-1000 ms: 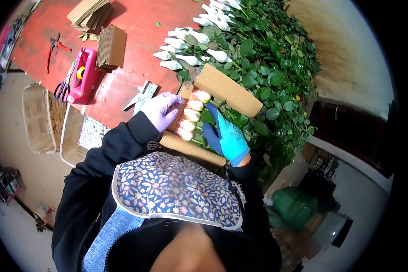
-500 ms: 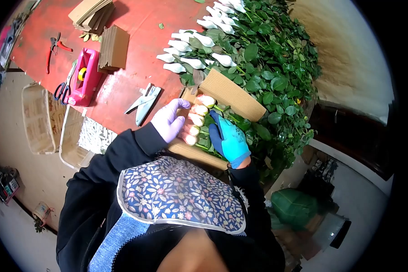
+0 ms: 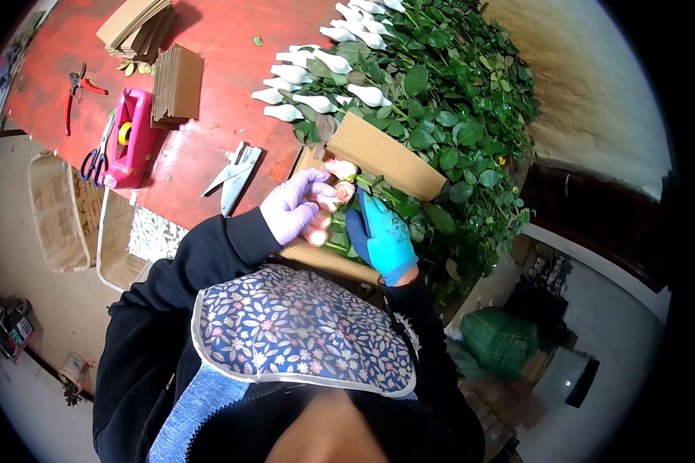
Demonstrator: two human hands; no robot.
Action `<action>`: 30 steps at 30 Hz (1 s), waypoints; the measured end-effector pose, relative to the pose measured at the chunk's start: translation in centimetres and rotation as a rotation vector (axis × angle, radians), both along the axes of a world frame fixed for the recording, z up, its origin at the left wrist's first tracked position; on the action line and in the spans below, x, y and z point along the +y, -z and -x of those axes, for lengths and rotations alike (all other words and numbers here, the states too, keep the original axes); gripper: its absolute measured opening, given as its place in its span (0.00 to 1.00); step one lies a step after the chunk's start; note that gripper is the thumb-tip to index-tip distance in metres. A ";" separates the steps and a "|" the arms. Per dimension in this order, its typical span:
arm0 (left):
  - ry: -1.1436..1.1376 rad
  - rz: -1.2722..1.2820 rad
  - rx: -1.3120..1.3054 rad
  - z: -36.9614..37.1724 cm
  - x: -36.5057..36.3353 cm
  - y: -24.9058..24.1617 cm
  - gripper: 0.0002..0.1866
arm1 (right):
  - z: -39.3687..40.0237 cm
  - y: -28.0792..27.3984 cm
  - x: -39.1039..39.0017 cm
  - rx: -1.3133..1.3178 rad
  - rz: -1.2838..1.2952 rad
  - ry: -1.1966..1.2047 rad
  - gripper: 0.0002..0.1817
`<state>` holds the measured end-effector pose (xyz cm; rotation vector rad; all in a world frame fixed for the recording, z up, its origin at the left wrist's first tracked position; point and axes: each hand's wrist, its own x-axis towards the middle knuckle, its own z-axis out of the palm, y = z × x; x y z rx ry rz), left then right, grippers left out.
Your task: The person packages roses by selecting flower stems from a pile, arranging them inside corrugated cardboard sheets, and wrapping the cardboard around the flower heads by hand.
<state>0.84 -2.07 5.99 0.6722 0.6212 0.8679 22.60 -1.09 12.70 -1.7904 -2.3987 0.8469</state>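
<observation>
Pale pink roses (image 3: 340, 168) lie in a row on a sheet of brown corrugated cardboard (image 3: 328, 260), whose raised flap (image 3: 386, 157) stands on the far side. My left hand (image 3: 292, 204), in a thin lilac glove, is at the rose heads with fingers bent around one bloom; the fingertips are partly hidden. My right hand (image 3: 382, 235), in a blue and turquoise glove, rests over the green stems just right of the heads, fingers extended and thumb apart. Whether it grips any stem is not visible.
Leafy stems (image 3: 471, 131) with white-netted buds (image 3: 292, 73) pile up at the right. On the red table (image 3: 224, 46) are a grey stapler (image 3: 242, 179), pink tape dispenser (image 3: 133, 143), scissors (image 3: 99, 158), red pruners (image 3: 77, 92) and cardboard stacks (image 3: 179, 85).
My left hand has moved onto the rose heads, and its fingers now bend around a bloom. The camera view has shifted slightly, moving the table items left.
</observation>
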 end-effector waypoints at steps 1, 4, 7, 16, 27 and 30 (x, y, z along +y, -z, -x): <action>0.012 -0.049 0.050 0.1 0.1 -0.2 0.33 | 0.0 0.0 0.0 0.004 0.003 -0.002 0.25; 0.017 -0.065 0.128 0.1 0.3 -1.1 0.32 | -0.1 0.2 0.0 0.003 0.000 -0.007 0.25; 0.093 -0.238 0.490 0.8 1.1 -4.0 0.28 | 0.0 0.0 0.2 0.006 -0.015 -0.013 0.25; 0.210 -1.504 1.147 -0.1 2.4 -4.2 0.16 | -1.6 -1.0 3.6 0.103 -0.038 -0.159 0.17; 0.343 -1.398 1.092 1.3 2.3 -2.9 0.21 | -1.4 -1.4 4.3 0.043 -0.051 -0.268 0.11; 0.450 -1.359 1.139 1.4 2.4 -2.9 0.21 | -1.7 -1.8 3.5 0.053 -0.045 -0.256 0.12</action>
